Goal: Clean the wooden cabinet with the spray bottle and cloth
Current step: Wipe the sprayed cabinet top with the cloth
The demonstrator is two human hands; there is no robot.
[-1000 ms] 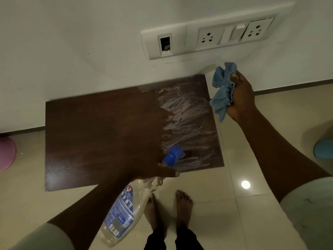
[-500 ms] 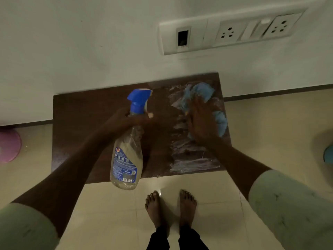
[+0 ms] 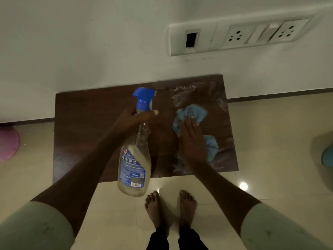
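The dark wooden cabinet top stands against the white wall, seen from above. Its right part is streaked with whitish wet foam. My left hand grips the neck of a clear spray bottle with a blue trigger head, held above the cabinet's middle with the nozzle pointing away from me. My right hand lies flat, fingers spread, pressing a blue cloth onto the wet right part. Part of the cloth shows beside my wrist.
A white switch and socket panel is on the wall above the cabinet. My bare feet stand on the beige tiled floor in front of it. A pink round object lies at the far left, a blue-green one at the far right.
My right hand brought the cloth down from the air onto the wet right side and is sliding it toward me. My left hand raised the bottle upright over the cabinet's middle.
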